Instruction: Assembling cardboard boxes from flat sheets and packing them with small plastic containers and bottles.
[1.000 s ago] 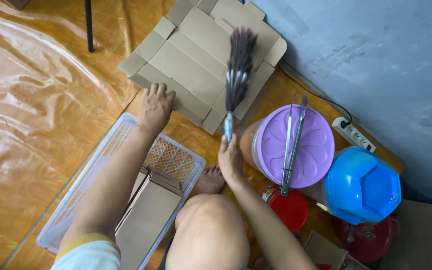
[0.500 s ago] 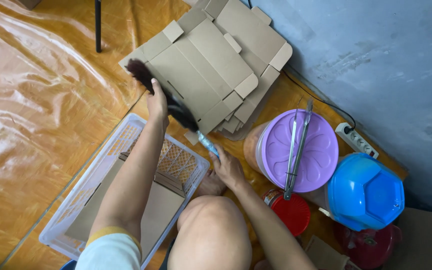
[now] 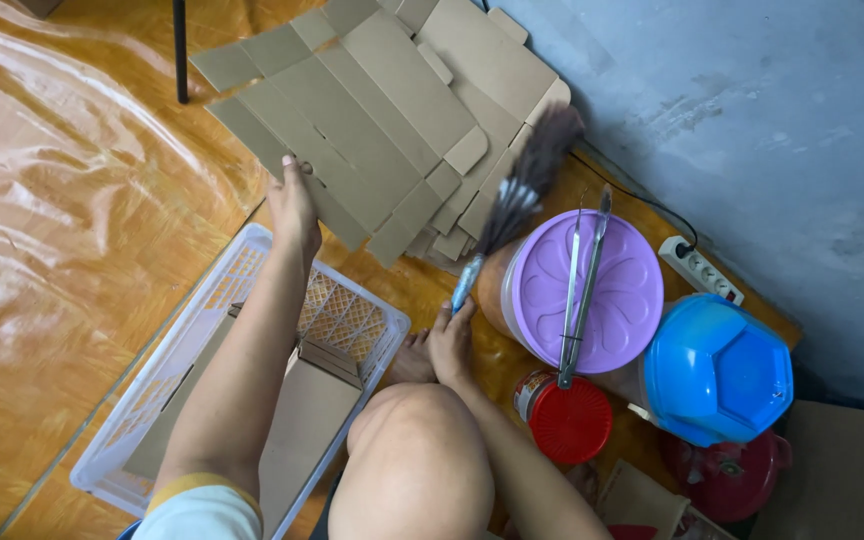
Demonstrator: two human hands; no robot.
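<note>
Gripping duster (image 3: pixel 522 190) handle, right hand (image 3: pixel 450 340) fingers closed; left hand (image 3: pixel 292 205) pinching cardboard sheet (image 3: pixel 352 130).

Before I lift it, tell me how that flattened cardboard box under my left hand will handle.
The flattened cardboard box is thin and wide, so probably light but bendy along its creases. Its loose flaps may droop. The left hand grips one edge only, so it could sag.

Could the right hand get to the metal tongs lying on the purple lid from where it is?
Probably yes. The right hand holds a feather duster, but the tongs lie uncovered atop the purple lid just beside it, nothing between; it would need freeing first.
</note>
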